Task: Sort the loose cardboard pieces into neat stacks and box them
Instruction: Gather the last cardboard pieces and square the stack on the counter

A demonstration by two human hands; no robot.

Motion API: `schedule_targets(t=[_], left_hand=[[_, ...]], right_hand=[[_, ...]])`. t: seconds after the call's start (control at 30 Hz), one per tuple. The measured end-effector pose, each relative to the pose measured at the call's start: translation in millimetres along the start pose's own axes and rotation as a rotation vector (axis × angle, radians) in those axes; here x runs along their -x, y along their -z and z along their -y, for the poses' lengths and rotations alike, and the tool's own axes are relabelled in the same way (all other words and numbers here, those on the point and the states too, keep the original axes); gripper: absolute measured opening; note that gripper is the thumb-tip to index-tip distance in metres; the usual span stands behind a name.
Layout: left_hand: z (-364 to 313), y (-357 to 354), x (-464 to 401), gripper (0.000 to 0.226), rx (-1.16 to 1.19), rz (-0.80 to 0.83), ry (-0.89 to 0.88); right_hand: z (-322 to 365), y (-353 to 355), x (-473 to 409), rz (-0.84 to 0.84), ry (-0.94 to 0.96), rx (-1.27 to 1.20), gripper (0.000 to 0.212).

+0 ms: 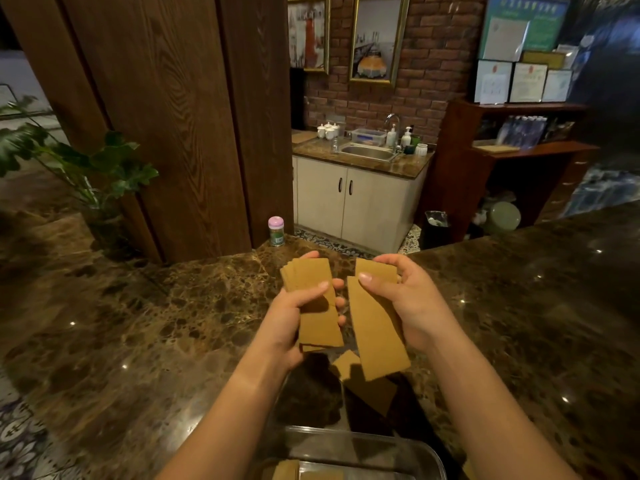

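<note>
My left hand [294, 317] grips a fanned stack of tan cardboard strips [310, 277] above the marble counter [156, 323], thumb across the top strip. Just to its right, my right hand [408, 299] holds a long cardboard strip [375, 337] with another piece behind it, thumb pressed near its upper end. More loose cardboard pieces [349, 363] lie on the counter beneath both hands, partly in shadow. A clear plastic box [363, 445] stands at the near edge between my forearms, and a few cardboard pieces [287, 471] lie inside it.
A small pink-capped jar [276, 231] stands at the counter's far edge. A potted plant [86, 168] sits at the left beside a wooden pillar. Beyond the counter are a sink cabinet [360, 199] and a black bin [435, 229].
</note>
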State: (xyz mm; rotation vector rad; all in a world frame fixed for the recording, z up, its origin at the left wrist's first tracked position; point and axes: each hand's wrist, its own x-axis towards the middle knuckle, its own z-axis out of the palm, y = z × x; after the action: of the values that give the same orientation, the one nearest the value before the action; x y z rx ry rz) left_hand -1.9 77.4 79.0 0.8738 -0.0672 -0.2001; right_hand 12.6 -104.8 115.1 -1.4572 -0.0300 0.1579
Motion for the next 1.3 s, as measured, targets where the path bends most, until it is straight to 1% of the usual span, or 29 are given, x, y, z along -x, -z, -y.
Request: schedule_targets(t=[0.1, 0.17, 0.23, 0.3, 0.4, 0.47, 0.53, 0.6, 0.63, 0.67, 0.7, 0.73, 0.77, 0.8, 0.87, 0.93, 0.97, 1.0, 1.07, 1.23, 1.3], left_hand=[[9.0, -9.6, 2.6, 0.073, -0.158, 0.0, -0.032], [13.1, -11.3, 1.6, 0.078, -0.191, -0.003, -0.059], [12.7, -8.3, -0.5, 0.078, -0.192, -0.051, -0.093], [10.1, -0.6, -4.0, 0.073, -0.145, -0.101, -0.112], [6.5, 7.3, -7.2, 0.069, -0.075, -0.142, -0.115], [7.6, 6.0, -8.5, 0.069, -0.125, -0.181, -0.133], [12.4, 2.4, -10.3, 0.063, -0.247, -0.227, -0.191], [19.0, -3.7, -10.4, 0.041, -0.311, -0.232, -0.204], [21.1, -7.0, -8.7, 0.03, -0.289, -0.224, -0.179], [23.0, -8.5, -7.2, 0.036, -0.249, -0.208, -0.134], [24.3, -8.1, -5.9, 0.049, -0.197, -0.184, -0.082], [24.8, -6.5, -4.8, 0.056, -0.149, -0.155, -0.039], [23.1, -4.0, -3.9, 0.055, -0.09, -0.134, -0.017], [19.9, -0.5, -2.9, 0.052, -0.023, -0.116, -0.009], [12.1, 7.0, -1.7, 0.052, 0.137, -0.078, -0.016], [4.3, 12.5, 0.1, 0.052, 0.278, 0.002, -0.046], [1.2, 14.4, 0.9, 0.051, 0.309, 0.039, -0.052], [-0.8, 14.9, 1.2, 0.049, 0.31, 0.057, -0.054], [-2.1, 13.3, -0.3, 0.047, 0.292, 0.038, -0.043], [-2.9, 10.0, -6.0, 0.05, 0.249, -0.094, -0.027], [-0.5, 11.2, -7.4, 0.044, 0.224, -0.139, 0.0]], right_hand=[[-7.1, -12.9, 1.2, -0.134, -0.02, 0.109, 0.044], [-10.2, -17.9, 1.0, -0.157, -0.034, 0.071, 0.046], [-9.9, -17.6, 2.2, -0.117, -0.063, -0.006, 0.044], [-8.2, -10.9, 3.2, -0.042, -0.059, -0.06, 0.037], [-5.2, -2.9, 4.0, 0.03, -0.034, -0.043, 0.037], [-4.9, -5.6, 5.1, 0.029, -0.022, -0.01, 0.034], [-6.6, -12.3, 6.2, -0.008, 0.028, 0.02, 0.031], [-9.2, -21.9, 8.4, -0.058, 0.119, 0.082, 0.029], [-11.0, -27.1, 9.2, -0.078, 0.167, 0.141, 0.028], [-12.9, -32.0, 10.2, -0.098, 0.209, 0.225, 0.028], [-14.5, -35.6, 10.7, -0.112, 0.235, 0.307, 0.027], [-14.9, -37.7, 11.4, -0.115, 0.236, 0.358, 0.025], [-13.9, -37.6, 11.3, -0.106, 0.213, 0.353, 0.023], [-11.0, -35.8, 11.3, -0.095, 0.166, 0.291, 0.019], [-4.6, -27.2, 10.7, -0.108, 0.055, 0.118, 0.012], [0.4, -19.3, 9.5, -0.154, 0.007, 0.019, 0.012], [2.0, -17.2, 8.8, -0.168, -0.008, -0.03, 0.014], [3.3, -16.5, 8.2, -0.171, -0.025, -0.084, 0.016], [4.5, -17.3, 7.4, -0.158, -0.057, -0.17, 0.019], [2.6, -20.1, 7.2, -0.171, -0.055, -0.231, 0.022], [0.3, -20.3, 7.2, -0.184, -0.061, -0.259, 0.022]])
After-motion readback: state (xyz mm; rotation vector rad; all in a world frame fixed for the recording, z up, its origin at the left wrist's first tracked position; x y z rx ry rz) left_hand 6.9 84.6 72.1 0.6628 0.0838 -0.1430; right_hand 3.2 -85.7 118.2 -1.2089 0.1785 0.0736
